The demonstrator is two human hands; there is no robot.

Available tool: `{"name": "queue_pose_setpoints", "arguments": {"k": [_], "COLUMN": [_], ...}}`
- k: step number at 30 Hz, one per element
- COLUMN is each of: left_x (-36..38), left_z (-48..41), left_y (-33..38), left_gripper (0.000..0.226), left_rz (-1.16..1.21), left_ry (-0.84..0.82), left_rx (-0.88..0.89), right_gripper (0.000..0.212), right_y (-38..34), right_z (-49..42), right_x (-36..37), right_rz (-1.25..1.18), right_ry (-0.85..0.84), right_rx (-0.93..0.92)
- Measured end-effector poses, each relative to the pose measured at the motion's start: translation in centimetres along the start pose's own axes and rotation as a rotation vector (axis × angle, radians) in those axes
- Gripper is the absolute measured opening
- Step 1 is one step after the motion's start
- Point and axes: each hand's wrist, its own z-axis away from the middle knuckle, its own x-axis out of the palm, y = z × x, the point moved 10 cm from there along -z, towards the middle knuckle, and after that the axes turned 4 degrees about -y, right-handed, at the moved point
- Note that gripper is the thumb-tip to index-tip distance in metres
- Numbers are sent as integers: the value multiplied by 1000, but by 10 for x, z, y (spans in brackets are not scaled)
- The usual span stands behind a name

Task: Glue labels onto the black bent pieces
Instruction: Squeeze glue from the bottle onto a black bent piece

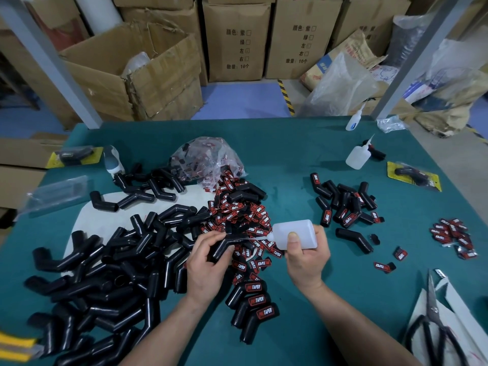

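My left hand (206, 262) grips a black bent piece (224, 245) above the label pile. My right hand (306, 253) holds a translucent glue bottle (295, 233) on its side, its nozzle touching the upper arm of that piece. Red-and-black labels (237, 210) lie heaped in the middle of the green table (290, 154). A big heap of unlabelled black bent pieces (111, 273) fills the left. Three labelled pieces (253, 299) lie in a row just below my hands.
More labelled pieces (343, 204) lie at the right, with loose labels (453, 237) beyond. Two other glue bottles (357, 154) stand at the back right. Scissors (433, 320) rest at the front right. A clear bag of labels (208, 159) sits behind the pile. Cardboard boxes (137, 72) stand behind the table.
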Motion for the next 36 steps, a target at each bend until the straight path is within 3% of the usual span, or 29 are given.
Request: {"name": "queue_pose_setpoints", "arguments": {"k": [4,18,24,28,36], "left_x": [0,0,-1,-3,-6], "left_z": [1,2,2,2,1], "left_y": [-4,-3,-5,-7,-6], "left_gripper": [46,37,43,40,36], "left_rz": [-15,-21,0,-5,1], "left_ry": [8,11,11,21,41], "left_rx": [-21,-16,-50,-78,-117], "right_gripper": [36,38,21,36,40], "right_y": [-1,4,7,7,4], "right_z": [1,2,2,-1,-4], "right_x": [3,-1,2,-4,-4], "right_rz": [19,62,93,65,92], "right_ry": [-7,26,-6,35,35], "right_rx": [-21,-25,-45,-22,-37]}}
